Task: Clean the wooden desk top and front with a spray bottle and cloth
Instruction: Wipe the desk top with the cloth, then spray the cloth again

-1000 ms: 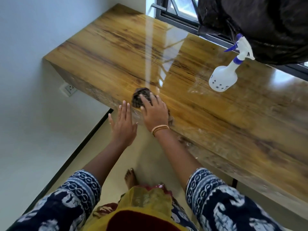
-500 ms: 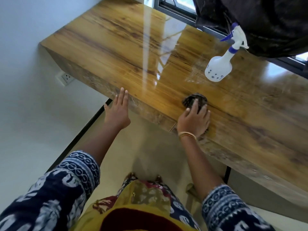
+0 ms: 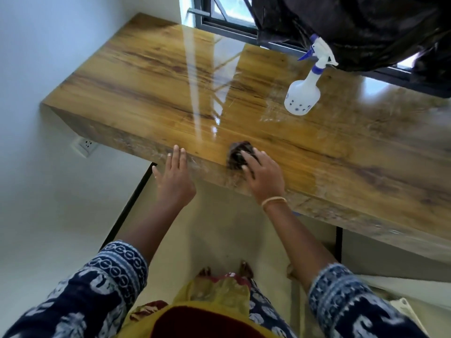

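- the cloth (image 3: 238, 155), a dark bunched wad, sat at the near edge of the desk (image 3: 151, 76), right where the glossy top turned down into the front face; that looked like the spot being wiped.
- the right hand (image 3: 264, 175) lay over the cloth with fingers spread and curved onto it, pressing it to the wood (whether the thumb gripped underneath could not be told), likely so the wad kept flat contact along the edge.
- the left hand (image 3: 173, 178) was released, fingers straight and together, fingertips touching the front lip of the desk just left of the cloth; it held nothing and probably served as a brace.
- the spray bottle (image 3: 303, 92) stood upright on the far side of the top, well apart from both hands, near the window and out of the wiping path.
- faint streaks showed on the top beside the bottle.
- a wall socket (image 3: 86, 145) sat on the wall below the desk's left end.
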A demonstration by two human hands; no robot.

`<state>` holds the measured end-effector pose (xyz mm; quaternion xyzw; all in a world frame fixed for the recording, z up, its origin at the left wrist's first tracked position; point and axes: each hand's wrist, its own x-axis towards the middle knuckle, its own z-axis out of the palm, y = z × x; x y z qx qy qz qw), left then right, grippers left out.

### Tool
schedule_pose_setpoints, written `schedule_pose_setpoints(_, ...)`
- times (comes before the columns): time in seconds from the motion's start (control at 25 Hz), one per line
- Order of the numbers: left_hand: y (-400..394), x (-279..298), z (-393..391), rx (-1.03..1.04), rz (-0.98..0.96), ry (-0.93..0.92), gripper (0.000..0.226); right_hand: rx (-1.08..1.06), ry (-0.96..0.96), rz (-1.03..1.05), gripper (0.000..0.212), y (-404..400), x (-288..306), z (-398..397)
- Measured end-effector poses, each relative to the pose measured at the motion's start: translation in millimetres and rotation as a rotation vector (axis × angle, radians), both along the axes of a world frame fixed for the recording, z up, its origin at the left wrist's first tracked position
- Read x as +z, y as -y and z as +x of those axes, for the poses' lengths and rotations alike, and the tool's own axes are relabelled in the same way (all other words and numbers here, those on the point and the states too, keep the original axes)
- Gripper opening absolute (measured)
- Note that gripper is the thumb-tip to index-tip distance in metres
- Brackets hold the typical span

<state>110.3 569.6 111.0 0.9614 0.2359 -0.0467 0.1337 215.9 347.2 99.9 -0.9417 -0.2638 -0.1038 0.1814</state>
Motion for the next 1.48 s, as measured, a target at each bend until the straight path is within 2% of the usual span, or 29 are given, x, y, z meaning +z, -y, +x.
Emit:
schedule_pose_setpoints(0.12,18.0,8.0,15.2,-0.018,-0.015,0.202,0.060,-0.302,-0.036,0.016,0.039,47.9,-0.6,-4.4)
schedule_pose_setpoints(0.2,38.7,18.6,34.3,-0.098,-0.056,0.309,0.054,-0.336,-0.129,0.099,0.038,55.4,7.1,0.0)
schedule_pose_setpoints(0.24,49.6,25.0,45.7,-0.139,-0.085,0.342,0.054,-0.347,-0.201,0.207,0.036,55.0,19.0,3.7)
schedule_pose_setpoints(0.32,70.4,40.4,73.1,-0.198,-0.160,0.401,0.054,-0.468,-0.383,0.562,0.030,55.5,37.4,22.8)
schedule_pose_setpoints(0.4,89.6,58.6,102.8,-0.245,-0.237,0.472,0.052,-0.622,-0.635,1.072,0.022,67.0,50.2,50.3)
schedule_pose_setpoints(0.48,109.5,75.6,134.2,-0.286,-0.292,0.543,0.051,-0.653,-0.905,1.573,0.015,85.5,64.0,79.7)
schedule_pose_setpoints(0.52,119.6,83.0,152.1,-0.303,-0.313,0.569,0.050,-0.625,-1.004,1.765,0.021,94.3,72.5,93.7)
schedule_pose_setpoints(0.6,140.6,95.0,191.9,-0.294,-0.372,0.600,0.050,-0.591,-1.105,1.982,0.042,114.9,81.0,121.2)
schedule_pose_setpoints(0.72,167.2,106.3,249.2,-0.148,-0.507,0.602,0.064,-0.508,-1.174,1.998,0.030,142.9,86.5,156.7)
schedule_pose_setpoints(0.8,180.7,111.4,281.8,-0.057,-0.553,0.585,0.085,-0.513,-1.211,1.954,0.048,159.7,87.0,183.1)
schedule_pose_setpoints(0.88,189.7,115.8,308.4,0.003,-0.553,0.547,0.107,-0.497,-1.276,1.936,0.053,167.1,95.0,203.1)
schedule_pose_setpoints(1.0,195.6,116.6,341.7,0.107,-0.564,0.499,0.119,-0.395,-1.319,1.880,0.065,174.4,99.8,232.8)
schedule_pose_setpoints(1.12,202.5,117.4,361.0,0.148,-0.581,0.543,0.097,-0.353,-1.347,1.887,0.063,177.1,95.8,252.5)
schedule_pose_setpoints(1.2,205.1,122.6,367.0,0.144,-0.602,0.568,0.073,-0.311,-1.369,1.845,0.033,175.8,101.1,265.8)
schedule_pose_setpoints(1.24,205.5,124.6,369.4,0.100,-0.561,0.566,0.059,-0.254,-1.358,1.874,0.030,174.2,107.8,269.7)
schedule_pose_setpoints(1.32,206.0,133.1,374.3,-0.049,-0.513,0.540,0.032,-0.153,-1.376,1.878,0.068,175.9,102.3,287.0)
schedule_pose_setpoints(1.36,205.5,137.9,376.7,-0.121,-0.571,0.491,0.022,-0.141,-1.375,1.901,0.075,177.0,100.6,292.5)
schedule_pose_setpoints(1.4,207.0,146.7,377.4,-0.188,-0.684,0.389,0.018,-0.142,-1.374,1.904,0.076,178.1,98.3,297.4)
schedule_pose_setpoints(1.48,214.9,163.2,375.5,-0.301,-0.942,0.125,0.026,-0.188,-1.370,1.838,0.064,174.9,101.2,304.5)
